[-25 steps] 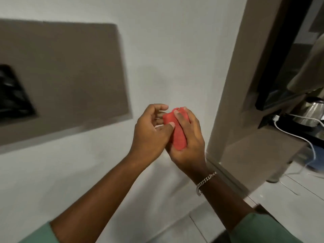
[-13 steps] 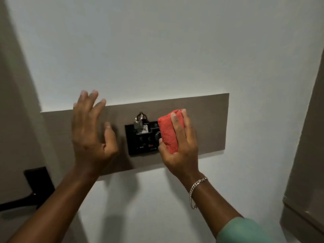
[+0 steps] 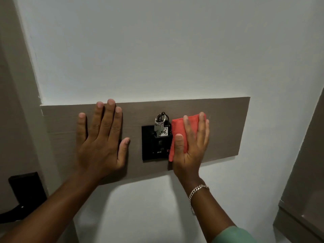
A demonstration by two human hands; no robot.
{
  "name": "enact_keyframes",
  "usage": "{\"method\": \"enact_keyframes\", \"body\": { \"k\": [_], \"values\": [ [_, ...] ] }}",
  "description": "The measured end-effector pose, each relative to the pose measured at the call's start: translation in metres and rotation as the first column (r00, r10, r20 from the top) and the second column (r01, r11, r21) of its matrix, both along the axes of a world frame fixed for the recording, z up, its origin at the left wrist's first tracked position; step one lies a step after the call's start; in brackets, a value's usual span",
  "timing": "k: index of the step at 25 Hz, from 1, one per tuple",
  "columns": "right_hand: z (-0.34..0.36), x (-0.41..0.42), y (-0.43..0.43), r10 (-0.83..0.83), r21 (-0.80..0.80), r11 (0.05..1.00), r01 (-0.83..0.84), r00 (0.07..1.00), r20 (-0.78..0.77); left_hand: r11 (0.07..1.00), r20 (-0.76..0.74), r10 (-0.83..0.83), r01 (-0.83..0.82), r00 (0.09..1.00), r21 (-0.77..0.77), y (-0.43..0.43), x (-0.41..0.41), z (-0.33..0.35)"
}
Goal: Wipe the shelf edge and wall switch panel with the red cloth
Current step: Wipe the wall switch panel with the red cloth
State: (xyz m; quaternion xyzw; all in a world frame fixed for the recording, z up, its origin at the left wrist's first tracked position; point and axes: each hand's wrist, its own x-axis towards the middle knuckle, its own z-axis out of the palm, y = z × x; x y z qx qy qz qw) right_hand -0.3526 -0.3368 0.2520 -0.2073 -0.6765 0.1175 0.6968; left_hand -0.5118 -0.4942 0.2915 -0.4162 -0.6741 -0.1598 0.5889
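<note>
A black switch panel (image 3: 152, 146) sits in a long brown board (image 3: 228, 123) on the white wall. A key ring with a tagged key (image 3: 161, 126) hangs in its upper slot. My right hand (image 3: 192, 146) presses a folded red cloth (image 3: 177, 127) flat against the panel's right edge and the board, covering that edge. My left hand (image 3: 102, 139) lies flat on the board left of the panel, fingers spread, holding nothing.
A dark door handle with its black plate (image 3: 26, 192) is at the lower left on a brown door. A brown cabinet or frame (image 3: 305, 190) rises along the right edge. White wall fills the space above and below the board.
My left hand has come down flat on the board. My right hand with the cloth has shifted slightly right along the panel's edge. The view has moved closer.
</note>
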Motion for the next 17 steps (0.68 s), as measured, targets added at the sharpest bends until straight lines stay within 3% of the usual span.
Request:
{"method": "enact_keyframes", "body": {
  "k": [3,7,11,14,17],
  "values": [
    [-0.008,0.013,0.015,-0.037,0.199,0.980,0.021,0.996,0.078,1.000,-0.036,-0.006,0.007,0.999,0.012,-0.001,-0.001,0.000],
    [-0.002,0.005,0.008,0.023,0.035,0.999,-0.021,0.998,-0.061,0.999,-0.041,-0.026,0.028,0.999,0.031,0.000,-0.001,0.000],
    [0.001,0.008,0.013,-0.027,0.178,0.984,0.029,1.000,-0.016,1.000,-0.054,-0.017,0.018,0.998,0.025,0.000,-0.002,0.002],
    [0.007,0.001,0.009,-0.002,-0.022,1.000,-0.002,0.988,-0.155,1.000,-0.045,-0.015,0.016,0.999,0.019,-0.001,-0.001,0.002],
    [-0.005,0.000,0.003,-0.036,0.116,0.992,0.042,0.998,-0.057,1.000,-0.039,-0.014,0.014,0.999,0.002,-0.001,0.000,0.002]
  ]
}}
